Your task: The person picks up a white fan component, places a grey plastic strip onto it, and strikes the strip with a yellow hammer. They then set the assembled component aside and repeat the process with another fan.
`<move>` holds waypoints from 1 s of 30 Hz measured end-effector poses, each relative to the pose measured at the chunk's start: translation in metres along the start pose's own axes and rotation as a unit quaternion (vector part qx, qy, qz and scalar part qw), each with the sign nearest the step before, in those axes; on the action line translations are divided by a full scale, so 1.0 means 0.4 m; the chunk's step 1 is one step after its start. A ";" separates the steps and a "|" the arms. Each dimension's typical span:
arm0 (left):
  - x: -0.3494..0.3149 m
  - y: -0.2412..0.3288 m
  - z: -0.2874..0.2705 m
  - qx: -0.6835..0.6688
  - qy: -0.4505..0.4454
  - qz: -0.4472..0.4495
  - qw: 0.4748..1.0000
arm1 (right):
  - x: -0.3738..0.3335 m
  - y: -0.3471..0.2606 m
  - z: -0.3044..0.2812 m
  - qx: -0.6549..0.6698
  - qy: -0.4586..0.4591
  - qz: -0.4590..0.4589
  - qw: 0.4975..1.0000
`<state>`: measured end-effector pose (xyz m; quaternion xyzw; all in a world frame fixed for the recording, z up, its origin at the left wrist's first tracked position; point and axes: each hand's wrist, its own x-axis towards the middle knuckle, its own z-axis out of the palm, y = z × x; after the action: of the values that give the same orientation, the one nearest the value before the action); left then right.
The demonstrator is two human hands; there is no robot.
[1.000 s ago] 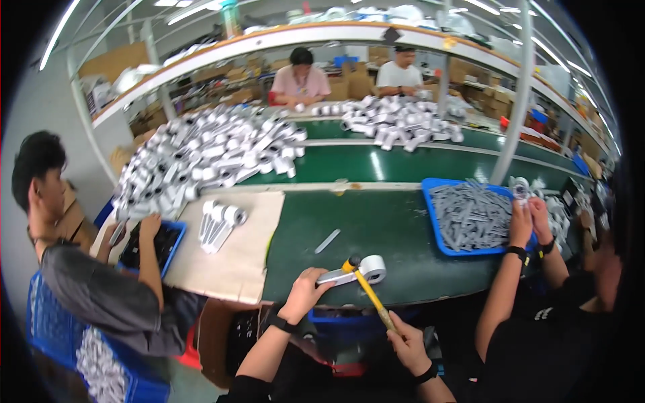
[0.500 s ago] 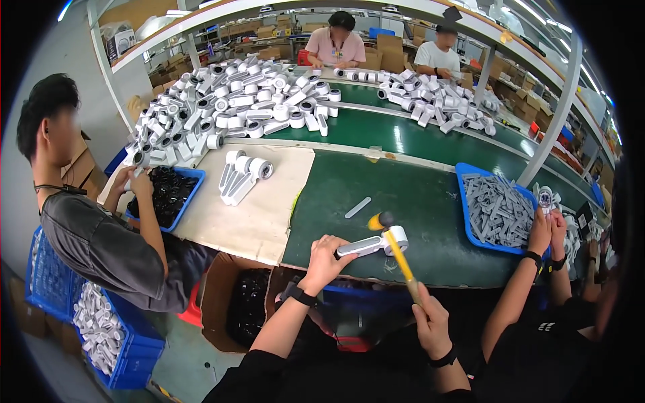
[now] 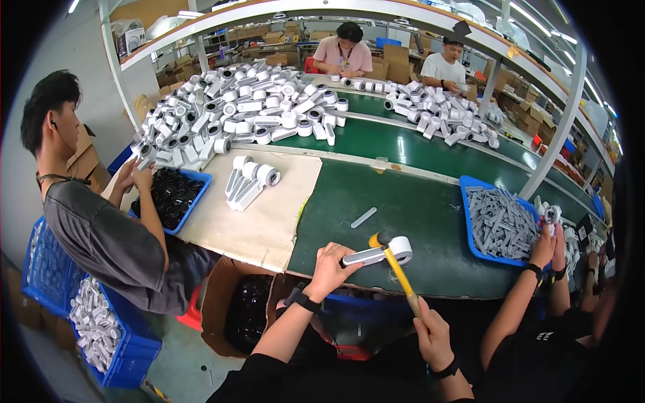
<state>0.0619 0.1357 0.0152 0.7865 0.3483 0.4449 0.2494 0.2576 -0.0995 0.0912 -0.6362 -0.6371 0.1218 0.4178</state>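
Observation:
My left hand is closed around the handle end of a white handheld fan-like unit, which lies on the green tabletop with its round head to the right. A grey strip runs along the unit's handle. My right hand grips a mallet by its yellow handle. The mallet's yellow-and-black head appears over the unit's handle, close to the round head; whether they touch, I cannot tell. Beyond the unit lies one loose grey strip.
Several white units rest on the beige sheet. To the right is a blue tray of grey strips, with a co-worker's hands beside it. A co-worker sits left by a black-parts tray. Large piles lie beyond.
The mallet head has come down from above the unit to its handle. My left hand still holds the unit in about the same place. The whole view has shifted slightly.

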 end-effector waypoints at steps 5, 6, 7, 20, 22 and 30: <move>-0.010 -0.009 0.002 0.013 0.005 -0.025 1.000 | 0.011 0.010 0.002 -0.053 -0.066 0.045 0.995; -0.008 -0.015 0.003 0.013 0.006 -0.027 1.000 | 0.019 0.000 0.010 -0.034 -0.033 0.021 0.999; -0.004 -0.012 0.002 0.014 -0.004 -0.038 0.999 | 0.019 -0.009 0.015 -0.016 0.000 -0.001 1.000; -0.012 -0.021 0.007 0.057 -0.013 -0.042 0.997 | 0.014 -0.031 0.029 -0.036 -0.080 -0.007 0.996; -0.013 -0.021 0.007 0.054 -0.015 -0.050 0.997 | 0.012 -0.033 0.029 -0.032 -0.078 -0.008 0.996; -0.008 -0.012 0.002 0.050 -0.011 -0.055 0.997 | 0.029 -0.046 0.026 -0.002 -0.038 -0.022 0.999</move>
<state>0.0599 0.1363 0.0096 0.7825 0.4101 0.4040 0.2372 0.2393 -0.0880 0.1019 -0.6179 -0.6666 0.1351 0.3945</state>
